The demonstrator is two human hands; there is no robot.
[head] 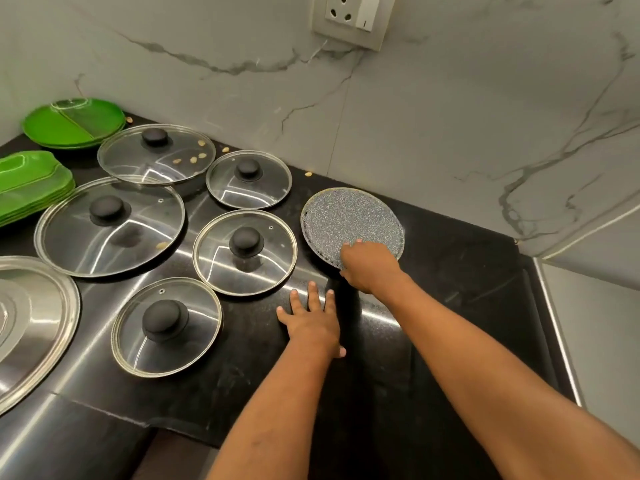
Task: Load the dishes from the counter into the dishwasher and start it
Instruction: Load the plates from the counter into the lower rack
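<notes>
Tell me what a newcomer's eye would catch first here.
The right hand grips the near edge of a speckled grey plate on the black counter. The left hand lies flat beside it; five glass lids with black knobs spread to the left, green plates beyond them.

Right hand [369,266] grips speckled plate [349,223]; left hand [313,323] rests flat on black counter [450,306].

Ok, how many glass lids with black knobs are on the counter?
5. Back lid; small lid right of it; largest lid at left; centre lid; front lid nearest the edge. More could lie off-frame left.
</notes>
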